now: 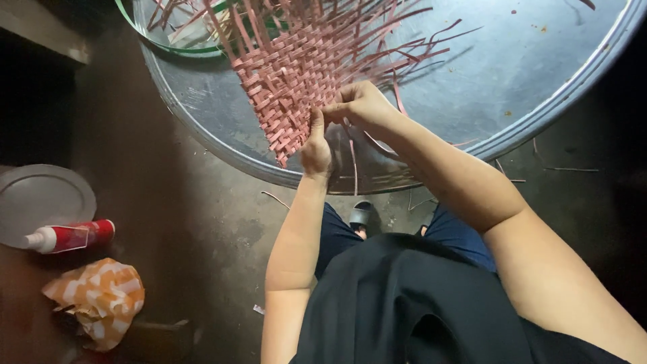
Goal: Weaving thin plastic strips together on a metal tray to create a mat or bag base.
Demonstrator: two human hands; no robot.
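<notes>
The pink woven mat (290, 74) lies on the big round metal tray (539, 87), reaching from its far left edge to its near rim, and the work looks to be weaving at the mat's near corner; the next move likely calls for tucking a loose strip (353, 162) under a crossing one. The left hand (315, 149) pinches the mat's corner. The right hand (360, 104) is closed on a strip just beside it.
</notes>
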